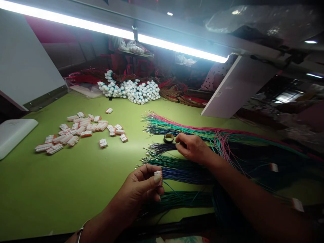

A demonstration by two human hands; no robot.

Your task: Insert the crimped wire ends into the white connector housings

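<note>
Between the thumb and fingers of my left hand is a small white connector housing with an orange edge. A thin blue wire runs from the connector to the right. My right hand is closed at the bundle of black wires, its fingertips pinching at the strands. Exactly how many strands it grips is hidden. Just beyond these fingers lies a roll of black tape. Bundles of green wires and blue wires lie between my two hands, metal terminals pointing left.
Loose white-and-orange connectors are scattered on the green table at left. Pink and teal wires stretch to the right. Behind sits a heap of white connectors with wires. A lamp hangs low overhead; a white panel stands right.
</note>
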